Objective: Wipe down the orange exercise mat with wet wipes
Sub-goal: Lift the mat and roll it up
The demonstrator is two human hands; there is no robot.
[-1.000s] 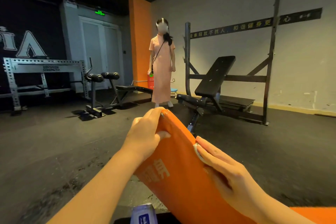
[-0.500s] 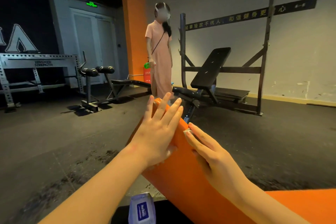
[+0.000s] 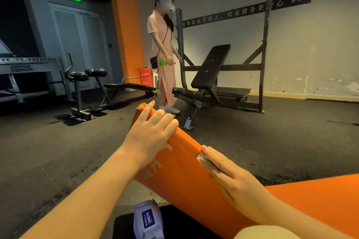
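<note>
Frame centre: orange exercise mat [image 3: 184,170] raised in a fold; left hand [image 3: 153,134] steadies it with straight fingers, right hand [image 3: 229,178] presses wet wipe [image 3: 204,158] flat. Ungripped, the fold may slip down

The mat [image 3: 184,180] is bright orange, with pale, faded lettering [image 3: 155,166] printed on it. My wipe [image 3: 202,158] looks whitish, though most of it is hidden. The wipes pack [image 3: 148,219] is pale lilac-white with a dark blue label bearing white print. My sleeve [image 3: 262,233] is cream. The floor [image 3: 58,151] is charcoal black, mottled with grey scuffs. A pillar [image 3: 126,31] is orange like the mat. A person's dress [image 3: 167,75] is soft pink; the bottle [image 3: 164,62] they hold is vivid green. Behind them is a red box [image 3: 145,76]. The bench pad [image 3: 211,64] is black. The wall [image 3: 310,54] is off-white, crossed by a dark banner [image 3: 246,12] with pale yellow characters.
</note>
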